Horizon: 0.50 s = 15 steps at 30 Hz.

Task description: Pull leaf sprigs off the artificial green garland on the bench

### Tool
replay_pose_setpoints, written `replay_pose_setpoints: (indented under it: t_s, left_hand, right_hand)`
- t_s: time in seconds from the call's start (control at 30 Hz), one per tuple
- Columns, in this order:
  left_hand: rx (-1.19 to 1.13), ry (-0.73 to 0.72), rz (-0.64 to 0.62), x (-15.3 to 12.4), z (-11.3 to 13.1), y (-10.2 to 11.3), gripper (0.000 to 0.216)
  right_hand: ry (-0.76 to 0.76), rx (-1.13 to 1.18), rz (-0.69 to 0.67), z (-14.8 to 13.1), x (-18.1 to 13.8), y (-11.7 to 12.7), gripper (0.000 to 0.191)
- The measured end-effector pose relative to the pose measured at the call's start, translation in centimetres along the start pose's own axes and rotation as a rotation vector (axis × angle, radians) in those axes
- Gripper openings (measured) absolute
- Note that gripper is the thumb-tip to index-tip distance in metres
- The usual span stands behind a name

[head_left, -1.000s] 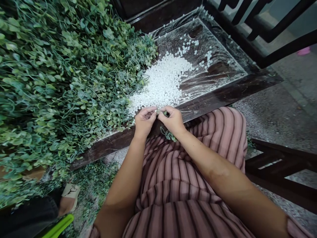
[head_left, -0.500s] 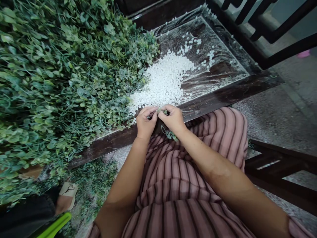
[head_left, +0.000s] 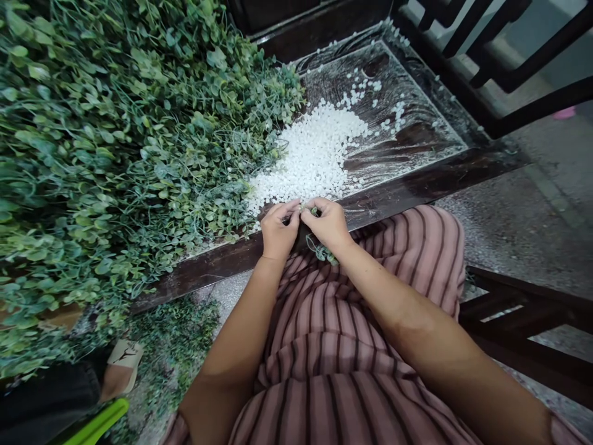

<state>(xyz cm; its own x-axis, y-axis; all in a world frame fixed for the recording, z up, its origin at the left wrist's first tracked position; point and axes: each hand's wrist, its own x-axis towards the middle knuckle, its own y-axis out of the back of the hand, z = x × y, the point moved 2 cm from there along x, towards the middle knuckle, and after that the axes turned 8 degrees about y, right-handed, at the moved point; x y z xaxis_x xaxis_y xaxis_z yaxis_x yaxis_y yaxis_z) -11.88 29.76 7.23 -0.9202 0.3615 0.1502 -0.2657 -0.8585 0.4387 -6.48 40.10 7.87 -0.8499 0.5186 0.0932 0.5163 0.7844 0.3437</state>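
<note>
My left hand (head_left: pixel 279 230) and my right hand (head_left: pixel 328 224) meet at their fingertips over the front edge of the dark wooden bench. The right hand pinches a sprig of artificial greenery (head_left: pixel 320 250), whose leaves hang below its fingers. Thumb and fingers of the left hand close toward the same spot; whatever lies between them is too small to make out. Just beyond the hands spreads a heap of small white plastic pieces (head_left: pixel 315 154). To the left rises a large pile of artificial leaf sprigs (head_left: pixel 139 142).
The bench seat (head_left: pixel 412 142) carries white dust and scattered white bits. Dark railings (head_left: pixel 504 62) stand at the right. More greenery (head_left: pixel 171 346) lies on the floor at lower left, near another person's sandalled foot (head_left: pixel 121 368) and a bright green object (head_left: pixel 95 425).
The view has shifted slightly, so the scene sits a little lower and further right. Both hands keep nearly the same pose, fingertips together, with the sprig still in the right hand.
</note>
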Motion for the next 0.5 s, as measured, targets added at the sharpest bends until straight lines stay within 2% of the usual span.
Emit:
replay_pose_setpoints:
  t_s: [0.2, 0.5]
  left_hand:
    - [-0.195, 0.139, -0.078, 0.4, -0.8, 0.0, 0.020]
    - [-0.399, 0.286, -0.080, 0.3, -0.6, 0.3, 0.019]
  right_hand:
    - [-0.006, 0.031, -0.023, 0.2, 0.0, 0.0, 0.014]
    - [-0.046, 0.183, -0.058, 1.1, 0.1, -0.1, 0.020]
